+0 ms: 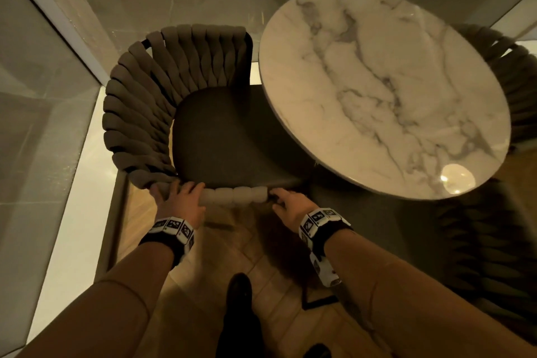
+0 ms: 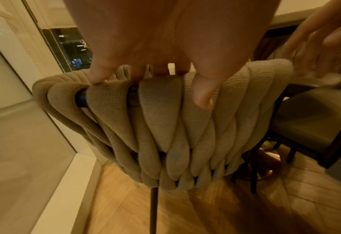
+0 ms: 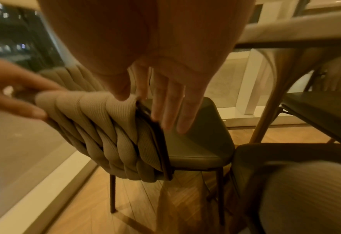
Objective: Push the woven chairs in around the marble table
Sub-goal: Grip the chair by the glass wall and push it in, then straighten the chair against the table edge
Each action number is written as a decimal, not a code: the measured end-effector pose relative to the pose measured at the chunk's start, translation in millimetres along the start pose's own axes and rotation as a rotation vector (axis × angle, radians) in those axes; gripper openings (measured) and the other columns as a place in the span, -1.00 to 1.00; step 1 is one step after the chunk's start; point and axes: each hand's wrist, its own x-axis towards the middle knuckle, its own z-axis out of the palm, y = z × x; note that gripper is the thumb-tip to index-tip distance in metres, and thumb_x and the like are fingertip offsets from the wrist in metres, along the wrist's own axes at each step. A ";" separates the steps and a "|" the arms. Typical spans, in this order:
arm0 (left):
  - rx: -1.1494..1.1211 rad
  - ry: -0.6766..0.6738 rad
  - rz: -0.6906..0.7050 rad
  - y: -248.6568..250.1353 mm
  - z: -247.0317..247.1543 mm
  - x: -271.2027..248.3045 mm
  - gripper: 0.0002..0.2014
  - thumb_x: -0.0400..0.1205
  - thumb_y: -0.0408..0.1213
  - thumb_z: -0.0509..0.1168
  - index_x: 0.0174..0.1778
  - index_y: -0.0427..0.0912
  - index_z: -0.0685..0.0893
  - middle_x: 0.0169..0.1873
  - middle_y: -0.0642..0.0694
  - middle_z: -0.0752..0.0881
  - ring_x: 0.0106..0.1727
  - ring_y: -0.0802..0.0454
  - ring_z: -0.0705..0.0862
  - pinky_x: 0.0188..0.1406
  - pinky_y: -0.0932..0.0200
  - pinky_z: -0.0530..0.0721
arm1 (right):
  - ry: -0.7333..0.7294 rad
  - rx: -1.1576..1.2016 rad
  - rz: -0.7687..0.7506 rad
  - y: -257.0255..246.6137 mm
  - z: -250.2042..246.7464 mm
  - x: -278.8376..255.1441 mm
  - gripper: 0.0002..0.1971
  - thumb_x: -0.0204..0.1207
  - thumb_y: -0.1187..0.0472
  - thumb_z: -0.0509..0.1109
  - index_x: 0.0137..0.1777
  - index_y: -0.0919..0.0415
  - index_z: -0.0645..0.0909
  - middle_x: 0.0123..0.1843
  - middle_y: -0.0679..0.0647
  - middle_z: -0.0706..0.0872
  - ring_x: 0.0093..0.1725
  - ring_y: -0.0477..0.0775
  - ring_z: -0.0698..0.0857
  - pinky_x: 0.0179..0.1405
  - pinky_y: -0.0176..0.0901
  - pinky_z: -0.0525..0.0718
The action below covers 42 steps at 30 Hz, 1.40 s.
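- Far left, we have the tall window glass (image 1: pixel 43 73) and its pale sill (image 1: pixel 66 212) running along the side of the wood floor (image 1: pixel 261 285).
- Next in, the woven chair (image 1: pixel 139 113) stands at the left edge of the marble table (image 1: pixel 383 90), its dark seat (image 1: pixel 229 136) partly tucked under the tabletop, its wraparound back curving round the left, near and far sides.
- Our left hand (image 1: pixel 180 202) grips the near top rim of that woven back: the fingers (image 2: pixel 100 74) are curled over the padded bands and the thumb presses on the outer face.
- Our right hand (image 1: pixel 289 202) sits at the right end of the same rim, where the weave stops at the dark frame; its fingers (image 3: pixel 171 101) are straight and close together, reaching down past the frame edge, thumb on the weave, nothing clamped.
- Near right, a second woven chair (image 1: pixel 488 247) stands beside the table.
- Far right, a third woven chair (image 1: pixel 511 67) peeks from behind the tabletop.
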 end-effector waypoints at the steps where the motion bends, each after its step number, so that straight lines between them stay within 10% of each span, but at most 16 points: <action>1: -0.025 0.019 -0.020 4.5 3.5 -4.3 -0.39 0.67 0.00 0.13 0.64 0.15 0.08 0.67 0.04 0.16 0.68 -0.19 0.01 0.58 -0.53 -0.17 | -0.003 0.024 0.009 7.6 -0.9 -9.0 -0.62 0.65 0.03 0.19 0.45 -0.10 0.42 0.34 0.13 0.63 0.26 0.20 0.65 0.28 0.05 0.62; 7: -0.178 0.151 0.070 55.6 38.2 -58.3 -0.31 0.64 -0.18 0.21 0.66 0.02 0.05 0.71 -0.09 -0.05 0.70 -0.24 -0.12 0.68 -0.25 0.04 | 0.115 0.162 -0.022 109.1 -15.7 -106.4 -0.80 0.62 0.03 0.25 0.12 -0.11 0.69 0.05 -0.08 0.79 0.05 -0.08 0.71 0.14 -0.20 0.61; 11: -0.139 0.041 0.136 99.7 83.0 -112.2 -0.44 0.64 -0.20 0.19 0.59 0.00 0.27 0.67 -0.13 0.15 0.68 -0.18 0.12 0.64 -0.11 0.20 | 0.287 0.244 0.149 223.4 -38.5 -193.1 -0.86 0.64 0.15 0.29 0.02 -0.09 0.67 -0.20 -0.16 0.73 -0.23 -0.16 0.70 0.01 -0.24 0.61; 17: -0.234 -0.178 0.073 199.0 174.1 -185.6 -0.59 0.71 -0.07 0.06 0.47 -0.03 0.49 0.51 -0.13 0.51 0.48 -0.09 0.50 0.50 0.04 0.42 | 0.553 0.281 0.439 420.7 -53.3 -309.9 -0.84 0.63 0.11 0.29 0.06 0.00 0.71 0.04 0.09 0.81 0.02 0.14 0.73 0.00 -0.11 0.59; 22: -0.370 -0.084 -0.094 308.8 205.8 -233.9 -0.57 0.71 0.03 0.06 0.31 -0.13 0.62 0.31 -0.25 0.68 0.32 -0.25 0.62 0.44 -0.09 0.49 | 0.593 0.383 0.585 533.6 -51.4 -349.3 -0.71 0.61 0.17 0.29 0.29 0.20 0.61 0.21 0.29 0.74 0.17 0.32 0.70 0.12 0.05 0.63; 30: -0.465 -0.137 -0.358 448.9 163.6 -312.2 -0.22 0.71 0.06 0.09 0.64 -0.39 -0.06 0.57 -0.34 0.34 0.54 -0.27 0.41 0.48 -0.03 0.38 | 0.331 0.459 0.662 584.9 -20.0 -319.7 -0.64 0.62 0.05 0.25 0.22 0.33 0.54 0.04 0.32 0.74 -0.12 0.32 0.76 -0.07 0.14 0.79; 35: -0.578 -0.079 -0.426 458.9 153.6 -314.8 -0.31 0.70 -0.15 0.21 0.63 -0.32 0.02 0.51 -0.33 0.42 0.48 -0.28 0.46 0.40 -0.05 0.46 | 0.251 0.459 0.677 596.4 -8.0 -306.9 -0.53 0.62 0.07 0.30 0.45 0.29 0.43 0.34 0.33 0.63 0.22 0.35 0.66 0.23 0.09 0.65; 42: -0.595 -0.030 -0.449 451.6 152.7 -307.6 -0.24 0.66 -0.24 0.28 0.65 -0.37 -0.02 0.53 -0.37 0.38 0.50 -0.29 0.42 0.44 -0.05 0.38 | 0.339 0.674 0.691 585.3 4.7 -299.6 -0.54 0.53 0.20 0.43 0.41 0.28 0.47 0.23 0.33 0.69 0.05 0.34 0.70 0.11 0.16 0.70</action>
